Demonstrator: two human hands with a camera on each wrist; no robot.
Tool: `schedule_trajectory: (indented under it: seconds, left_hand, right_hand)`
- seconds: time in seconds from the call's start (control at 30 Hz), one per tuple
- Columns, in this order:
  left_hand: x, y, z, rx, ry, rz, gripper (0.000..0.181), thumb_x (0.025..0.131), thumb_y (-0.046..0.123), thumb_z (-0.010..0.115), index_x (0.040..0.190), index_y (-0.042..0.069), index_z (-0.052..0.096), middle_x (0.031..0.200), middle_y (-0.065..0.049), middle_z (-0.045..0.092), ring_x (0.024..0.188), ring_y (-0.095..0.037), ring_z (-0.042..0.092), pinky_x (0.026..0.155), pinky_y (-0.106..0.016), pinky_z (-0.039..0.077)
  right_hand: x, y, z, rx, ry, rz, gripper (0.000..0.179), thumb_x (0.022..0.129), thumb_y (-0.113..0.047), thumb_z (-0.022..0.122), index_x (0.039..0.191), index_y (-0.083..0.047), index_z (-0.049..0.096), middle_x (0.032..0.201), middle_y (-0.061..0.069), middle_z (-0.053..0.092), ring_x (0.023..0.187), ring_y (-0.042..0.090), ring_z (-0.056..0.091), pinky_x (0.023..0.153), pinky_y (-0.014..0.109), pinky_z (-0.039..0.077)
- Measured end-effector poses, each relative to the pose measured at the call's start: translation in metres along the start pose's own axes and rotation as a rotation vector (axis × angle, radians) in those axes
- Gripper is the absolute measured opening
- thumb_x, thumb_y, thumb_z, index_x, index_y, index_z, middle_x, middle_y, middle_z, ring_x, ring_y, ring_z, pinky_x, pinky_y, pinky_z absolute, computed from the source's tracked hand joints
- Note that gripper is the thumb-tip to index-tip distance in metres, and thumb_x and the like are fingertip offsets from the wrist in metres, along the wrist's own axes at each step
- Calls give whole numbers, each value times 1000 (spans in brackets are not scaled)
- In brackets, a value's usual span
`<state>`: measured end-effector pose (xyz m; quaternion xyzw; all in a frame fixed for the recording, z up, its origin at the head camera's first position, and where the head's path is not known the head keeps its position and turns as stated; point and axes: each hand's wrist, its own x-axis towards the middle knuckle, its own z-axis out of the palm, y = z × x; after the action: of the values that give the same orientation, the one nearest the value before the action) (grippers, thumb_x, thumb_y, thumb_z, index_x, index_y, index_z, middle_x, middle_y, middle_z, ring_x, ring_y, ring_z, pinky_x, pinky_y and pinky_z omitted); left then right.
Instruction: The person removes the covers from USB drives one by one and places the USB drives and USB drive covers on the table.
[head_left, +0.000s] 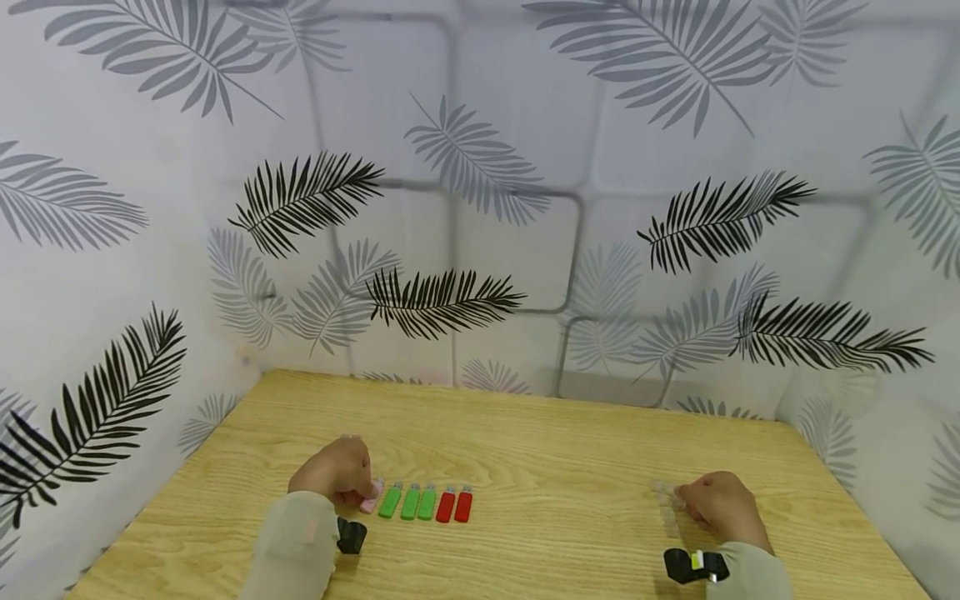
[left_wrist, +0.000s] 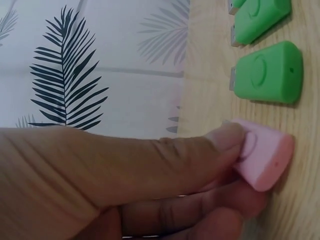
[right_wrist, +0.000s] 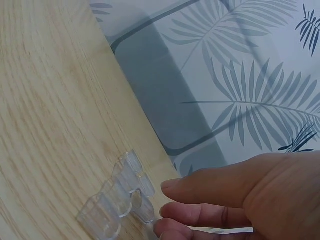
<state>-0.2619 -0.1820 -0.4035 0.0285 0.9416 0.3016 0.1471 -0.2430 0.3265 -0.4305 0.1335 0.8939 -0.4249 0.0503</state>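
My left hand (head_left: 335, 472) pinches a pink USB stick (left_wrist: 264, 152) between thumb and fingers, low over the table at the left end of a row. Three green USB sticks (head_left: 410, 502) lie to the right of it, metal plugs pointing away from me. Two red USB sticks (head_left: 454, 506) continue that row. Over on the right, my right hand (head_left: 720, 502) hangs beside several clear plastic caps (right_wrist: 119, 196) grouped on the wood. Its thumb and fingers are loosely bent, with a gap between them, and the fingertips are right by the nearest caps.
The light wooden table (head_left: 555, 467) extends under both hands. Behind it and at the sides hangs a pale cloth (head_left: 510, 250) printed with grey and black leaves. A small black device (head_left: 693, 566) sits at my right wrist, another black one (head_left: 350, 536) at my left.
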Motion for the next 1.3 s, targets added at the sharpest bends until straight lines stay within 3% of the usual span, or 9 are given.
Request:
schedule_trajectory:
  seconds: [0.3,0.5,0.7,0.8,0.9,0.97,1.13,1.2,1.3]
  left_hand:
    - [2,-4,0,24,25,10,22,81,1,74,64,3,59,62,-8,59,52,-15,50,49,-25,42]
    - [4,-8,-4,113,172,15,22,86,8,69,66,7,59,58,-3,57,51,-14,48,49,-28,39]
    - [10,-14,-5,194,267,-1,20,88,15,69,100,3,59,84,-9,65,67,-21,58,59,-40,46]
    - [10,-16,-4,197,245,-14,44,87,13,67,127,-1,53,108,-21,65,84,-33,62,70,-50,49]
    - [10,-17,-3,207,205,-32,56,85,7,61,138,-3,46,126,-26,57,104,-45,58,82,-58,46]
    - [10,-16,-3,227,187,-41,55,83,5,59,136,-4,49,128,-27,56,105,-43,58,83,-57,46]
    - [9,-14,-4,241,168,-36,40,82,1,59,122,-3,61,111,-20,65,78,-27,54,66,-43,43]
    - [8,-12,-4,233,168,-26,38,81,0,60,119,-2,64,110,-19,66,77,-26,54,64,-40,43]
    - [7,-10,-5,226,181,-13,15,85,3,62,98,3,71,90,-11,67,67,-22,51,56,-36,40]
  right_hand:
    - [-5,-8,-6,-57,25,-35,22,89,-19,62,77,0,63,62,3,58,58,17,50,55,31,42]
    - [-5,-12,-9,-65,26,-37,25,90,-22,62,82,1,63,62,2,59,58,16,52,56,30,43]
    - [-6,-18,-7,-79,25,-67,27,91,-23,61,86,3,64,66,2,61,58,15,54,56,29,46]
    - [-6,-20,-6,-78,22,-77,28,92,-24,61,88,4,63,69,3,61,61,15,56,57,29,48]
    - [-4,-21,-5,-70,17,-78,30,92,-24,61,90,6,63,72,5,63,63,16,57,58,29,50]
    - [-4,-21,-4,-58,17,-73,31,93,-24,61,92,7,63,73,6,64,63,16,58,59,30,51]
    - [-3,-21,-4,-41,15,-63,32,93,-24,60,93,8,62,75,7,64,64,16,59,60,30,52]
    - [-3,-22,-4,-38,11,-58,32,94,-25,60,93,8,62,75,8,64,64,16,59,60,31,52]
    - [-2,-21,-4,-32,3,-49,33,94,-26,60,93,7,62,76,8,64,65,17,59,60,31,52]
